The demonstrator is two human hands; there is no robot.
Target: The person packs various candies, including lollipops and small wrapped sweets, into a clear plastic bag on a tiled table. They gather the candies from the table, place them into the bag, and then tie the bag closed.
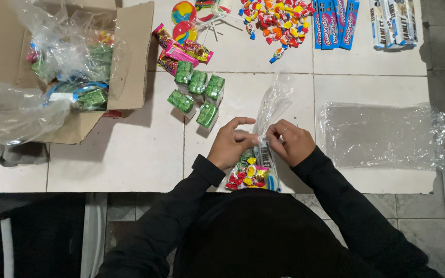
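Observation:
My left hand [228, 144] and my right hand [290, 141] pinch the neck of a clear plastic bag [271, 105] between them at the near edge of the white tiled counter [130, 159]. The bag's lower part [251, 172] is filled with small coloured sweets and a white-and-blue bar, and its empty top sticks up and away from me. Both sleeves are black. A ring shows on my right hand.
Several green packets [198, 92] lie just beyond my left hand, with pink packets [181, 51] and lollipops [184, 13] behind. Loose sweets [279, 20], blue bars [333, 23], white bars [392, 23] sit far. Flat clear bags [382, 136] lie right. A cardboard box [130, 56] of filled bags stands left.

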